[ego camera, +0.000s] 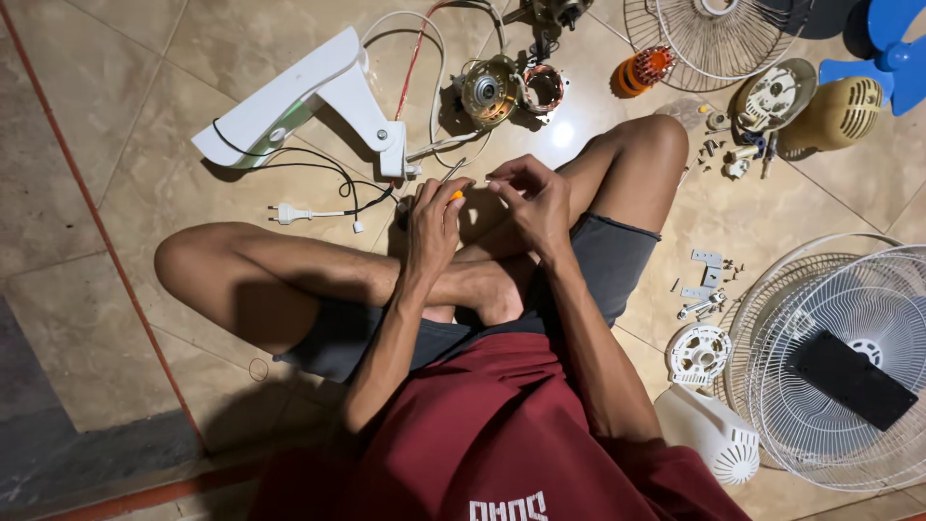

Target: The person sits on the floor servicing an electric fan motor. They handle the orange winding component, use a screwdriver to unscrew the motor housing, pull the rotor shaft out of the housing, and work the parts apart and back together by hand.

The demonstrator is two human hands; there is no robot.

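posture: person sits cross-legged on the tiled floor [116,193], dark red shirt, grey shorts, both hands raised over the crossed shins.
left hand [431,224]: closed around a small screwdriver with an orange handle [454,195]; only a bit of orange shows between the fingers.
right hand [536,201]: fingertips pinched together just beside the left hand, apparently on the tool's tip or a tiny part; too small to tell which.
handling: screwdriver judged light, stiff, not fragile; the grip belongs on the handle, with the shaft left free. any screw at the tip would be tiny and easy to drop.
near right: white plastic housing [719,434], round white vented cap [698,352], small metal brackets and screws [705,282] loose on the floor.
containers: stacked wire fan grilles [849,280] lie like a shallow dish; a flat black rectangular object [851,379] rests on them.
mid: white plug and black cord [318,207] lead to the white fan stand bracket [309,92].
far: motor with copper windings [490,90], a second copper coil [545,87], orange part [644,69], beige motor cover [841,111], another grille [719,39], blue fan blade [892,48].
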